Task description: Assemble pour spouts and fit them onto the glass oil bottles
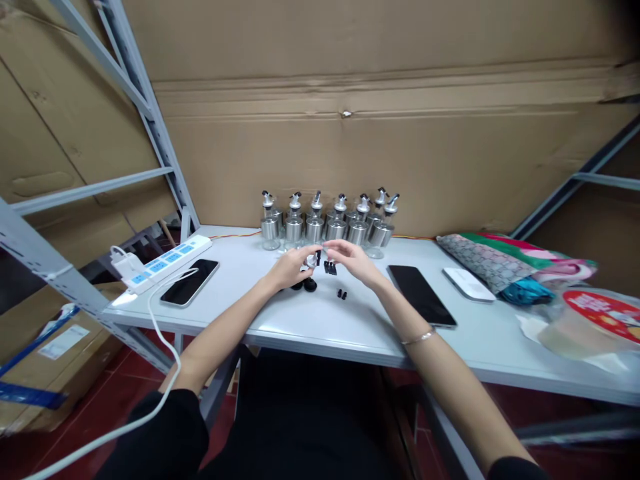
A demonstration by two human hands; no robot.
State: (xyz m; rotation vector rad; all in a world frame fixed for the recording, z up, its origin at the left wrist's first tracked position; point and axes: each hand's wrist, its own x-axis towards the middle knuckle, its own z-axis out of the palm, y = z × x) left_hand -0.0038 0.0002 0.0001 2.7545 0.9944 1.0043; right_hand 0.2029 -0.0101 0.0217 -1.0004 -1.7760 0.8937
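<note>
My left hand (293, 267) and my right hand (351, 260) meet above the white table (320, 327), both pinching a small silver and black pourer part (314, 259) between their fingertips. Small black plastic pieces (330, 268) lie just under my right fingers. Two more black caps (306, 285) rest below my left hand, and a tiny black piece (342, 293) lies in front. Behind my hands stands a row of several glass bottles with steel bands and spouts (327, 223).
A phone on a white cable (190, 283) and a white power strip (163, 261) lie at the left. A second dark phone (421, 295), a white flat device (469, 283), folded cloth (500, 263) and a plastic bag (585, 323) sit at the right. Cardboard lines the wall behind.
</note>
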